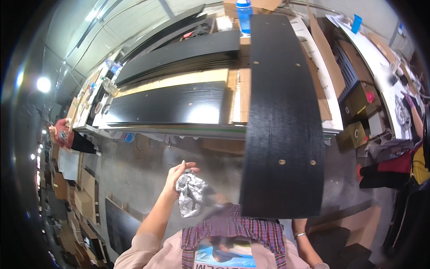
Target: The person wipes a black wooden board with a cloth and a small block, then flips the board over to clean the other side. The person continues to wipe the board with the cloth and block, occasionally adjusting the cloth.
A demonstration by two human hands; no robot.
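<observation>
My left hand (177,175) is raised in front of the workbench, with a crumpled grey-white rag (191,193) hanging from it. Its thumb and fingers show above the cloth. A long black wooden board (284,112) with small round metal-rimmed holes reaches from the bench towards my body. My right forearm (306,244), with a bracelet at the wrist, goes up behind the near end of this board. The board hides my right hand. To the left on the bench lies another black board (170,104), its surface glossy under the light.
More black boards (179,51) are stacked farther back on the bench. A blue bottle (244,17) stands behind the long board. Cardboard boxes (362,104) sit by the right-hand bench. One person (65,134) is at the far left, another (394,168) at the right. Panels lean at lower left.
</observation>
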